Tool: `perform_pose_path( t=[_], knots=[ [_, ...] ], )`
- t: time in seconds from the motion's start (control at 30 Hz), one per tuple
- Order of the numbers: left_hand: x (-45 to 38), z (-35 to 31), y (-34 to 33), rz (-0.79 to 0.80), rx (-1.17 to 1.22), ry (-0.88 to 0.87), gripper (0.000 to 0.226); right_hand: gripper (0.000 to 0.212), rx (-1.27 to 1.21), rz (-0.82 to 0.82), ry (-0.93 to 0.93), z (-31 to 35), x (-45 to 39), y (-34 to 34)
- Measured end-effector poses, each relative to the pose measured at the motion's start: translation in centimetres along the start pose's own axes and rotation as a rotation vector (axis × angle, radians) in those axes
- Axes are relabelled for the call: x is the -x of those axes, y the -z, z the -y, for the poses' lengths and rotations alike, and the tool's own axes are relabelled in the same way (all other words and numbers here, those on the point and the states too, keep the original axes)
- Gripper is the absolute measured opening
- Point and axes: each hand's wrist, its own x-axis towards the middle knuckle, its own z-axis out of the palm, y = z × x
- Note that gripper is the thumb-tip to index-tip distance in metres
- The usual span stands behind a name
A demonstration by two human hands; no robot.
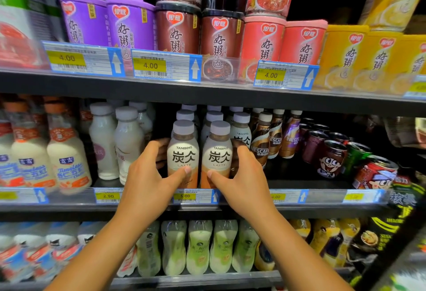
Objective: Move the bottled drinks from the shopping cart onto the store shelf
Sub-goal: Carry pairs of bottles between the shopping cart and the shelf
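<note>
My left hand point(147, 173) is wrapped around the left latte bottle point(182, 152), thumb on its front. My right hand point(244, 175) is wrapped around the right latte bottle point(217, 153) the same way. Both bottles stand upright, touching, at the near edge of the middle shelf point(322, 210), with more bottles behind them.

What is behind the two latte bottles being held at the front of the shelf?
Behind the left latte bottle and right latte bottle stand rows of more grey-capped bottles. Only their caps and shoulders show.
</note>
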Motion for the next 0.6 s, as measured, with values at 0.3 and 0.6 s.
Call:
perform_pose_path(
  t=[0.3, 0.6],
  knots=[
    [0.4, -0.1, -0.1, -0.013, -0.065, -0.011, 0.072, 0.046, 0.054, 0.055, -0.011, 0.4, 0.2, 0.6],
    [5.9, -5.9, -3.3, -0.088, -0.026, -0.493, 0.055, 0.075, 0.107, -0.053, 0.086, -3.0, 5.5, 7.2]
  ],
)
